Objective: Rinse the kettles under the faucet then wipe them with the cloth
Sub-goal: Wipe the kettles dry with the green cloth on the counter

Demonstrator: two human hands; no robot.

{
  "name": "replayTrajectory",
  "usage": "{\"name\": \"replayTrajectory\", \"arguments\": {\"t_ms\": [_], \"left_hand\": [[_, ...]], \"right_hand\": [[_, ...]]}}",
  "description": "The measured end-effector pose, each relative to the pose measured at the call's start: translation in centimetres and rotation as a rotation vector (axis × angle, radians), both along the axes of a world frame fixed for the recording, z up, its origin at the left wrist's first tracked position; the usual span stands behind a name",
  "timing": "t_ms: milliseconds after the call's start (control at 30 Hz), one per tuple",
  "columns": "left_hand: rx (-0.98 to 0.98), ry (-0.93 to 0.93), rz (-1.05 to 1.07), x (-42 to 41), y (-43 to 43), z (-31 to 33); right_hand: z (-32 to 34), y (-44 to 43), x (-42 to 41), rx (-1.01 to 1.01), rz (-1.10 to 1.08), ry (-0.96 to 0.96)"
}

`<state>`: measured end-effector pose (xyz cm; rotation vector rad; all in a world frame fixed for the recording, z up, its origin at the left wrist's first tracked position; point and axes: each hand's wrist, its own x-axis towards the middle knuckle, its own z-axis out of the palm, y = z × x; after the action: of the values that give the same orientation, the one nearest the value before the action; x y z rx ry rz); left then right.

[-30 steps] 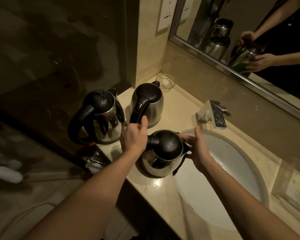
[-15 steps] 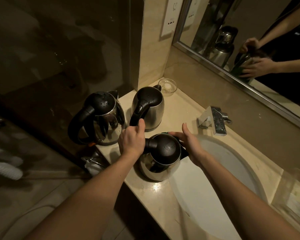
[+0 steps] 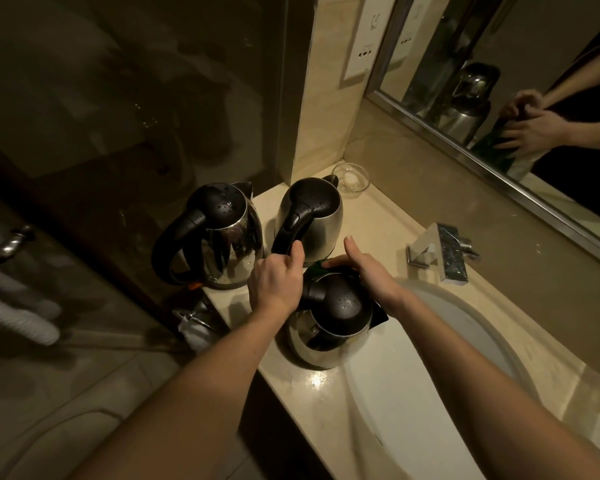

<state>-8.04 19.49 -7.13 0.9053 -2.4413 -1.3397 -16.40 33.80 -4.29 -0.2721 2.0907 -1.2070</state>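
Three steel kettles with black lids stand on the beige counter point(image 3: 371, 216). The near kettle point(image 3: 329, 327) sits at the sink's left rim. My left hand point(image 3: 278, 282) grips its black handle from the left. My right hand point(image 3: 368, 271) lies with straight fingers on a green cloth point(image 3: 318, 265), pressing it against the kettle's far side. Most of the cloth is hidden under that hand. The left kettle point(image 3: 222, 233) and the back kettle point(image 3: 312, 216) stand behind, wet with drops, untouched.
A square chrome faucet point(image 3: 444, 251) stands behind the white sink basin point(image 3: 465, 358); no water is running. A small glass dish point(image 3: 352, 178) sits in the back corner. A mirror point(image 3: 499, 64) is on the right wall and dark glass on the left.
My right hand has slid from the near kettle's right side round to its far side, and the green cloth now shows under its fingers. My left hand has stayed on the handle.
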Motion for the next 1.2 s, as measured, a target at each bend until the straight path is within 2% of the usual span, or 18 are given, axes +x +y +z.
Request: {"name": "replayTrajectory", "arguments": {"t_ms": [200,500,733,833,967,1100,1200], "left_hand": [[-0.027,-0.010,-0.012,0.1,0.0,0.1],[-0.006,0.005,-0.025,0.0,0.0,-0.1],[0.043,0.002,-0.001,0.0,0.0,0.4],[0.124,-0.057,0.031,-0.2,-0.1,0.8],[0.234,-0.115,0.098,-0.8,-0.4,-0.5],[0.355,-0.157,0.152,-1.1,-0.6,0.0],[0.365,-0.177,0.158,-0.9,-0.5,0.4]], "right_hand": [[0.0,0.4,-0.4,0.115,-0.031,-0.124],[1.3,1.5,-0.2,0.017,-0.091,-0.032],[0.6,1.4,0.4,0.065,-0.053,-0.050],[0.9,1.8,1.3,0.068,-0.015,0.060],[1.0,2.6,4.0,0.056,0.036,0.301],[0.5,3.2,7.3,0.247,0.169,0.650],[0.0,3.5,9.6,0.351,0.232,0.777]]}}
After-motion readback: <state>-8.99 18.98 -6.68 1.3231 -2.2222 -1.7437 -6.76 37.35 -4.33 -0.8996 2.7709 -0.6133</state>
